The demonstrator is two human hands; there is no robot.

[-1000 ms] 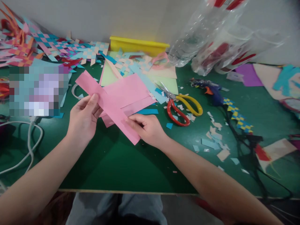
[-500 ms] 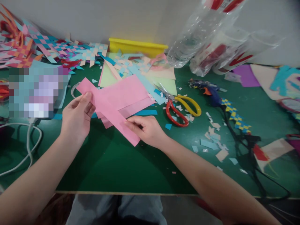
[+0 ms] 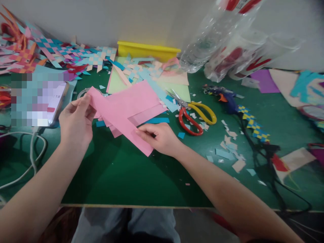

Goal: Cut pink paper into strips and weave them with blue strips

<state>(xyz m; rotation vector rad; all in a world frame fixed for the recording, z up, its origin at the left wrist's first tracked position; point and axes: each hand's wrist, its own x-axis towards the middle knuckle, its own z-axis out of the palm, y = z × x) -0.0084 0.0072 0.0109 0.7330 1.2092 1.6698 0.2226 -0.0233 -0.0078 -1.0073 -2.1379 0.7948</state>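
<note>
A pink paper strip [image 3: 118,123] slants across in front of me, held at both ends. My left hand [image 3: 77,121] pinches its upper left end between thumb and fingers. Near the lower right end, my right hand [image 3: 159,138] grips the strip with the thumb on top. Behind it lie wider pink paper sheets [image 3: 138,98], partly covered by the strip. Scissors [image 3: 186,109] with one red and one yellow handle rest to the right of the sheets, blades pointing up and left. A ring-shaped clear roll [image 3: 82,92] shows partly behind my left hand.
Woven paper pieces [image 3: 68,50] pile up at the back left. A yellow tray [image 3: 149,50] stands by the wall. A phone [image 3: 57,101] with a white cable lies left. At right are a blue glue gun [image 3: 230,103], paper scraps [image 3: 230,145] and bagged cups [image 3: 243,54].
My left hand has moved slightly left and up along the strip's end, showing more of the phone. The right hand keeps its grip, almost still.
</note>
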